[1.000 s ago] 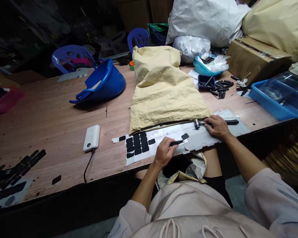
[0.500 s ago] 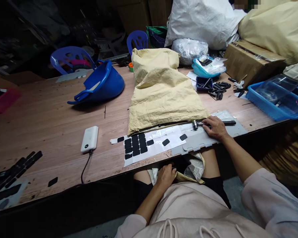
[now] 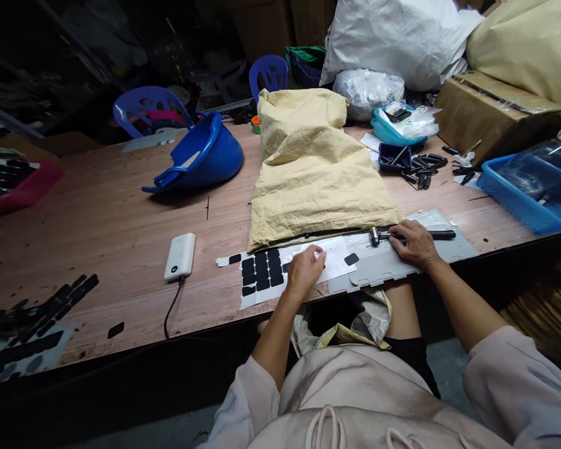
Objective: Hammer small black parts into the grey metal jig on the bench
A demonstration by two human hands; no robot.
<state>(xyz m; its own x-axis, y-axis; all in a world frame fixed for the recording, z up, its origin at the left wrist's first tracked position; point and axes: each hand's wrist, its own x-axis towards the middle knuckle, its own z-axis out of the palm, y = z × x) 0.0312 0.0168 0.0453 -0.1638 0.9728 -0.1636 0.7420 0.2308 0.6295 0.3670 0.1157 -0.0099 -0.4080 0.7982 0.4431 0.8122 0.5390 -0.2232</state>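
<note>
My left hand (image 3: pixel 306 272) is over the white sheet (image 3: pixel 337 249), fingers curled and thumb and index close together; whatever they may hold is too small to make out. Beneath and beside it, rounded black pads (image 3: pixel 262 271) stand in rows on the sheet. One loose black pad (image 3: pixel 351 259) lies farther right, and others are partly covered by the hand. My right hand (image 3: pixel 416 244) is closed over the shaft of a small hammer (image 3: pixel 444 235), which lies flat on a grey plate (image 3: pixel 378 269) with its metal head to the left.
A large yellow sack (image 3: pixel 327 181) lies just behind the sheet. To the left are a white power bank (image 3: pixel 180 255) with a cable, a tipped blue basin (image 3: pixel 215 156) and more black strips (image 3: pixel 51 305). A blue basket (image 3: pixel 509 199) and cardboard box (image 3: pixel 495 112) stand right.
My left hand has risen from my lap below the table edge onto the white sheet. My right hand stays at the hammer. The view has shifted slightly.
</note>
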